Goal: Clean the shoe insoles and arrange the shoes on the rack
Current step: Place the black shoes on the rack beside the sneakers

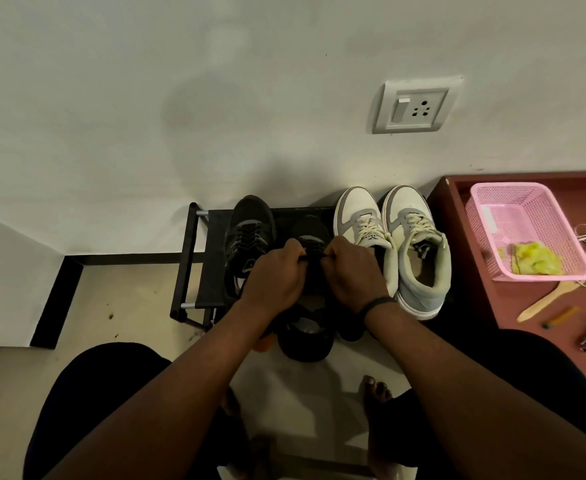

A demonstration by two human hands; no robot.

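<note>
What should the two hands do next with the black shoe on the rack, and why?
Probably finish drawing the lace tight. The left hand and right hand each pinch an end of the black lace over the black shoe, which already sits on the rack between its partner and the white pair.

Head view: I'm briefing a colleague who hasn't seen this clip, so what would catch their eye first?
Both hands, left hand and right hand, pinch the lace of a black shoe at the centre, on the black rack. The white-and-grey sneakers stand right of it, then the pink basket on the reddish surface.
</note>
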